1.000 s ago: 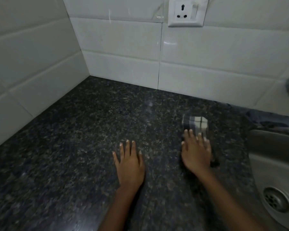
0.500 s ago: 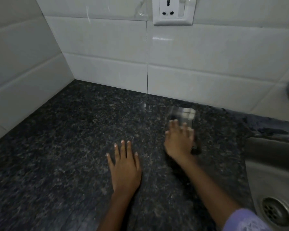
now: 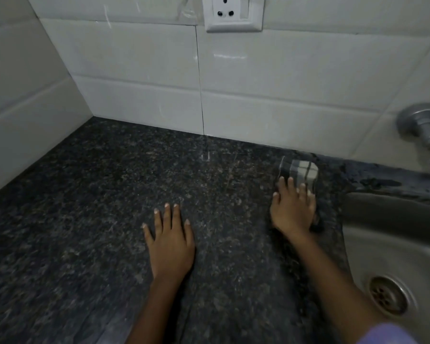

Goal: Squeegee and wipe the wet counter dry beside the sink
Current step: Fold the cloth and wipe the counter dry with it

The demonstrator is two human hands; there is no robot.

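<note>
The right hand (image 3: 293,209) has slid back right since half a second ago, pushing the folded grey-and-white checked cloth (image 3: 299,171) toward the steel sink (image 3: 392,234). Fingers lie flat, pressing it on the dark speckled granite counter (image 3: 109,219), far right near the tiled wall. Left hand (image 3: 170,242) rests spread and flat, holding nothing. I'd say keep even pressure and overlap the strokes toward the sink.

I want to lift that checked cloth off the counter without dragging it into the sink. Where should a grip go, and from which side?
Probably the far end of the grey-and-white checked cloth, taken from above. That end shows bare beyond the right hand, whose straight fingers press the near part flat on the dark speckled granite counter. The steel sink lies close on the right.
</note>
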